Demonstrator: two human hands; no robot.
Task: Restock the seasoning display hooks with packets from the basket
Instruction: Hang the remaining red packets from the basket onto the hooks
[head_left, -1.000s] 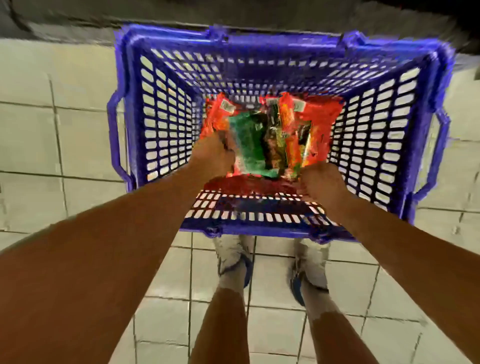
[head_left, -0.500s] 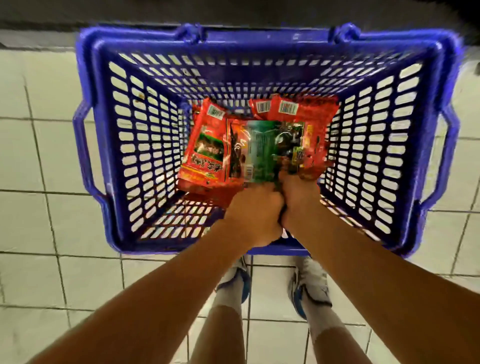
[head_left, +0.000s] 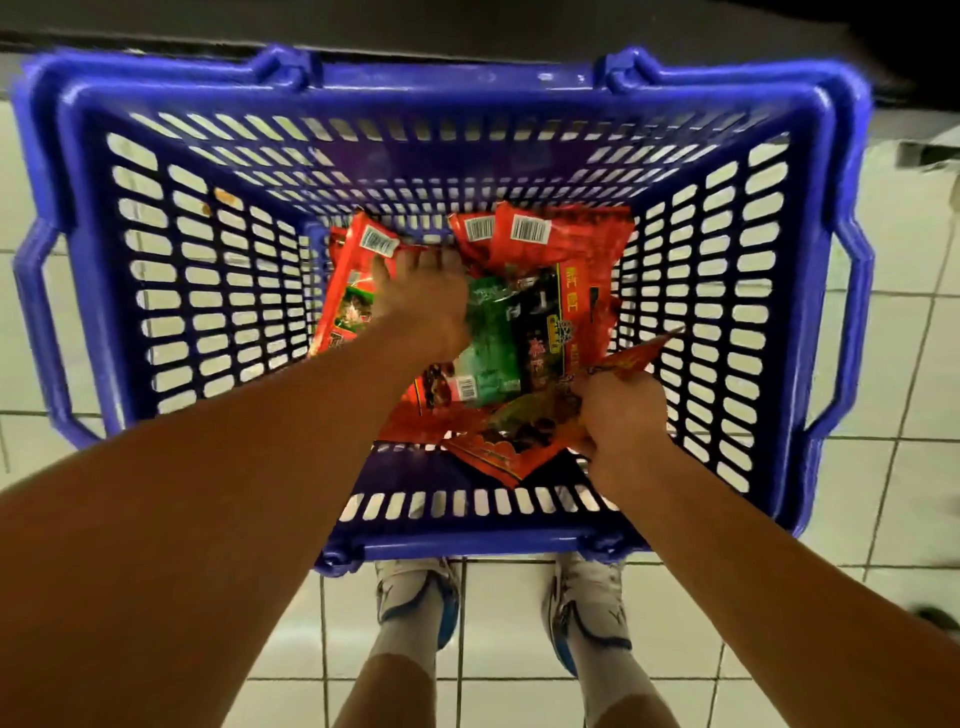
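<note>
While the right hand (head_left: 618, 415) pinches glossy red foil seasoning packets (head_left: 511, 441), the spread left hand (head_left: 423, 291) should gather those beneath it from the blue slotted plastic basket (head_left: 171, 291).

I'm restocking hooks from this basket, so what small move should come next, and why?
Probably lift the right hand clear of the blue basket: it already grips red packets, while the left hand only rests spread on the pile.

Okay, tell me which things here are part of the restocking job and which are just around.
Part of the job:
blue basket
seasoning packets
left hand, reaching among them
right hand, gripping a red packet

Just around:
tiled floor
white shoes
</note>
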